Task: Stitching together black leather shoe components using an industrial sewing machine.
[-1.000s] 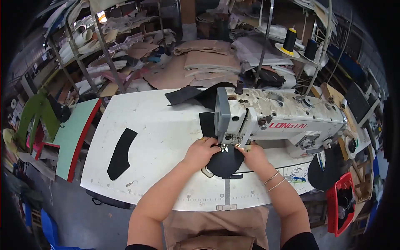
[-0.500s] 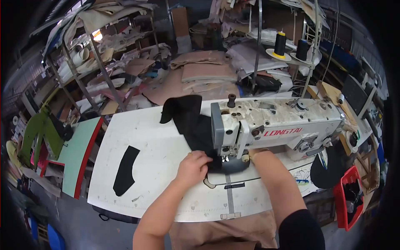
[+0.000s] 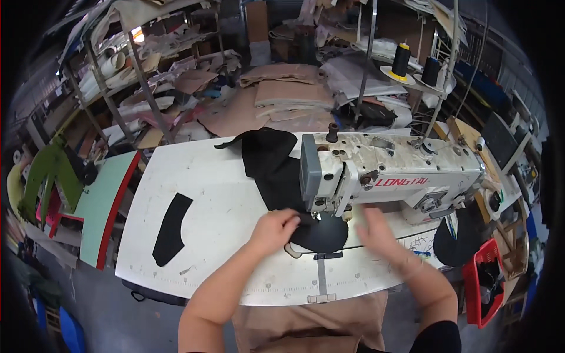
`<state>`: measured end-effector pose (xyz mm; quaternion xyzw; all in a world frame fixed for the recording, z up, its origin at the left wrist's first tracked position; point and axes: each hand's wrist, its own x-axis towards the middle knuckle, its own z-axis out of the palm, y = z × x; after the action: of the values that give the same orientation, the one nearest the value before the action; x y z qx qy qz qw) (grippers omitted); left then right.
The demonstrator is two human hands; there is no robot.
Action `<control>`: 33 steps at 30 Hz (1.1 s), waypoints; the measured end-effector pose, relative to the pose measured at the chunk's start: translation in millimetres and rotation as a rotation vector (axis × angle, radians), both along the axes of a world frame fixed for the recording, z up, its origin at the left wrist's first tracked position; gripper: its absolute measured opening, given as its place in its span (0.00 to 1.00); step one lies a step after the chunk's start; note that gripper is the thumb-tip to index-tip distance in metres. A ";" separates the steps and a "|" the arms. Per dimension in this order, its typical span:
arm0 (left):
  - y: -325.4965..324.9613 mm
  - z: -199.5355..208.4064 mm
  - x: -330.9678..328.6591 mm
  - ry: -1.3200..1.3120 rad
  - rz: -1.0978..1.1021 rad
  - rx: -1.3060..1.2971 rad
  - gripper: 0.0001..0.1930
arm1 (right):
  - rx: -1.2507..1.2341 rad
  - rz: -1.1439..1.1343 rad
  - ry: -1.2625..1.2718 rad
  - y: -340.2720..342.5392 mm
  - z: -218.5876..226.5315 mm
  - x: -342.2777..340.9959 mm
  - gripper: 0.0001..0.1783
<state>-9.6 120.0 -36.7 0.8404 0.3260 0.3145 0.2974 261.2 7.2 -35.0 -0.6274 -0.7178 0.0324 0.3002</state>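
A sewing machine [image 3: 400, 170] stands on the white table, and a long piece of black fabric [image 3: 273, 176] runs along the left side of its head to the needle area. Its near end, a rounded black part [image 3: 329, 234], lies under and in front of the presser foot. My left hand [image 3: 273, 232] is closed on the fabric's edge just left of the foot, fingertips pressed together. To the right of the foot, my right hand [image 3: 376, 232] is off the fabric, slightly blurred, fingers stretched out with nothing visible in them.
A curved black fabric piece [image 3: 172, 229] lies on the white tabletop [image 3: 218, 235] at left. Thread cones [image 3: 401, 62] stand behind the machine. A dark round piece [image 3: 459, 241] and a red basket [image 3: 482, 288] are at right, with a green-topped board [image 3: 109, 206] at far left.
My right hand has drawn back from beside the machine head toward me, leaving the rounded fabric. My left hand stays at the fabric, whose far end is now folded differently.
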 end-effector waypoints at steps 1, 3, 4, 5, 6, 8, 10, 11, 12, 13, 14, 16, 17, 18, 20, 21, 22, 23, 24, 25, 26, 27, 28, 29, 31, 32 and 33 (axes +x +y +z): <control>4.3 -2.9 0.3 -0.001 0.007 -0.002 0.10 | 0.080 0.095 -0.030 -20.1 12.8 -20.8 0.29; 10.8 -6.1 -0.3 -0.169 0.113 -0.414 0.12 | 0.069 0.342 -0.251 -35.7 23.4 -43.7 0.29; 9.5 0.4 0.3 -0.193 0.101 -0.481 0.12 | 0.073 0.330 -0.248 -34.9 20.7 -51.7 0.29; 5.6 3.6 2.2 -0.184 0.091 -0.477 0.12 | 0.073 0.327 -0.317 -31.4 14.7 -58.3 0.28; 3.7 6.8 2.3 -0.160 0.114 -0.461 0.12 | 0.079 0.323 -0.386 -27.2 13.4 -65.8 0.28; 0.8 10.0 3.5 -0.124 0.126 -0.434 0.12 | -0.011 0.282 -0.447 -21.9 19.6 -78.4 0.26; -3.2 9.0 2.4 -0.150 0.126 -0.402 0.11 | -0.104 0.252 -0.504 -18.1 25.0 -80.5 0.25; -2.5 9.8 1.4 -0.142 0.119 -0.395 0.11 | -0.114 0.259 -0.510 -15.0 26.4 -79.9 0.22; -2.8 8.9 1.9 -0.170 0.119 -0.455 0.11 | -0.130 0.270 -0.521 -12.3 26.3 -77.4 0.19; -2.4 7.8 2.3 -0.198 0.119 -0.517 0.10 | -0.131 0.266 -0.522 -9.7 24.7 -74.4 0.19; -1.7 6.4 2.8 -0.200 0.115 -0.519 0.10 | -0.047 0.229 -0.554 -6.8 21.9 -70.2 0.14; -1.7 5.0 2.5 -0.231 0.089 -0.480 0.10 | 0.061 0.195 -0.582 0.0 17.8 -60.7 0.09; -0.7 1.1 1.5 -0.233 0.088 -0.484 0.10 | 0.057 0.195 -0.583 1.2 16.9 -54.5 0.09; 1.3 -1.4 -0.5 -0.233 0.050 -0.435 0.09 | 0.136 0.222 -0.548 2.8 16.2 -48.0 0.09; 4.8 -5.5 -7.8 -0.237 0.016 -0.389 0.09 | 0.308 0.242 -0.497 1.8 14.8 -36.2 0.10; 2.9 -0.2 -10.1 -0.116 -0.029 -0.343 0.09 | 0.300 0.243 -0.498 0.2 15.3 -26.1 0.10; 0.2 6.2 -9.9 0.002 -0.074 -0.295 0.10 | 0.309 0.258 -0.524 0.4 18.2 -13.1 0.12; -5.2 13.0 -7.6 -0.001 -0.076 -0.301 0.10 | 0.317 0.273 -0.549 -1.3 18.7 -1.0 0.14; -13.1 22.1 -5.3 0.055 -0.109 -0.211 0.11 | 0.290 0.256 -0.538 -2.8 17.5 6.0 0.18; -17.4 25.6 -2.3 0.111 -0.144 -0.121 0.12 | 0.282 0.251 -0.541 -4.6 14.0 8.2 0.18; -17.6 19.0 0.2 0.139 -0.192 -0.027 0.14 | 0.240 0.219 -0.495 -7.6 10.7 9.8 0.17; -20.8 19.5 1.0 0.140 -0.197 -0.030 0.14 | 0.203 0.191 -0.445 -7.6 11.5 7.1 0.17; -25.8 20.2 2.6 0.162 -0.226 0.138 0.15 | 0.197 0.185 -0.443 -13.8 13.8 6.4 0.17; -31.7 21.7 4.8 0.181 -0.256 0.307 0.16 | 0.177 0.090 -0.346 -26.8 18.1 5.9 0.17; -46.1 27.0 3.8 0.245 -0.227 0.379 0.17 | 0.123 -0.085 -0.193 -57.7 27.9 4.0 0.17; -51.5 30.3 7.4 0.230 -0.281 0.411 0.17 | 0.090 -0.180 -0.148 -80.9 31.9 15.4 0.17; -55.2 31.0 12.9 0.220 -0.333 0.445 0.18 | 0.062 -0.300 -0.173 -101.8 36.4 24.1 0.16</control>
<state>3.2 64.9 -5.7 0.9560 0.1370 0.2322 0.1160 285.4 -94.6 1.4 -0.7183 -0.6401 -0.0890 0.2578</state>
